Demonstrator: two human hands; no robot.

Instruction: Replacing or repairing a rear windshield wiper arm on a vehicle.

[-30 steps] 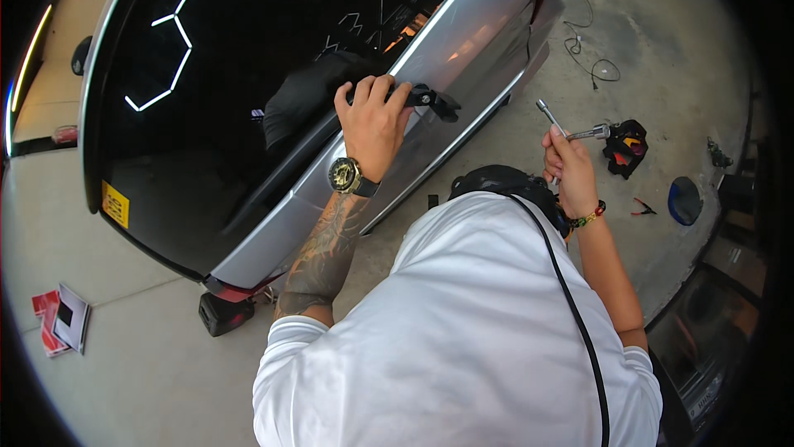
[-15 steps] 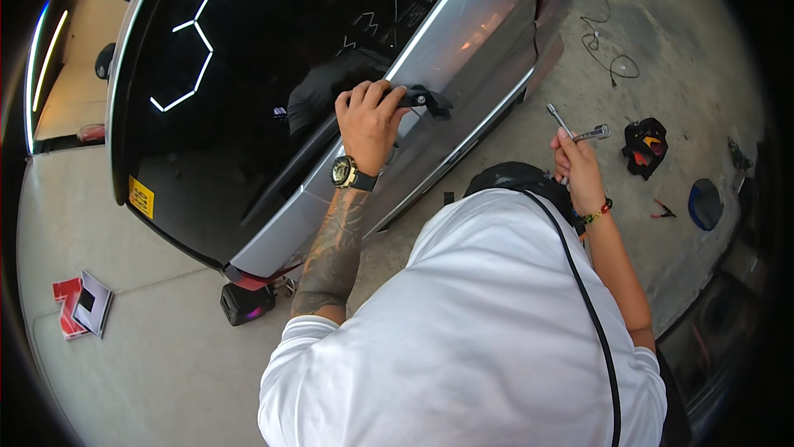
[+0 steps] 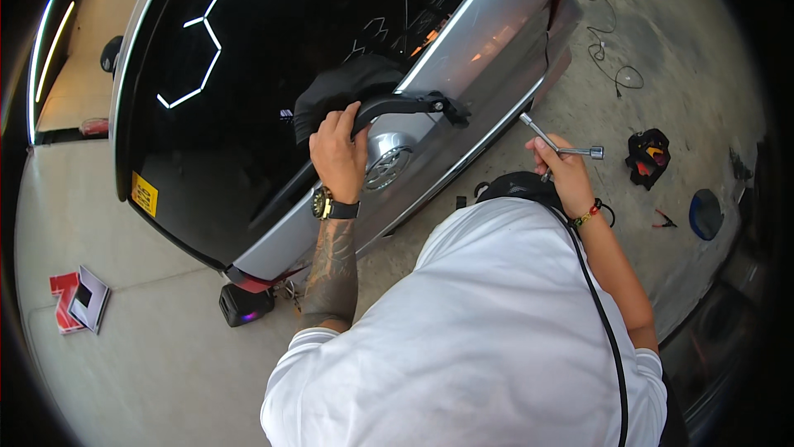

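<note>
On the silver tailgate (image 3: 484,42) of a vehicle, a black rear wiper arm (image 3: 397,105) curves from its bolted pivot toward the dark rear window (image 3: 198,166). My left hand (image 3: 337,157) is closed on the arm's outer part, over the lower edge of the glass. Below the arm shows a chrome emblem (image 3: 387,167), partly behind that hand. Off to the right of the tailgate, my right hand (image 3: 569,182) grips a chrome multi-arm socket wrench (image 3: 589,152). Two of its socket ends stick out past the fingers, clear of the vehicle.
A black speaker (image 3: 246,305) stands on the floor by the bumper's left corner. Right of me lie a dark pouch (image 3: 647,157), small red-handled pliers (image 3: 664,219), a blue-rimmed round object (image 3: 705,214) and a loose black cable (image 3: 602,50). Red and white flat pieces (image 3: 78,301) lie far left.
My left hand has slid left and down along the wiper arm, away from the pivot, uncovering the emblem. My right hand has shifted slightly left and down with the wrench.
</note>
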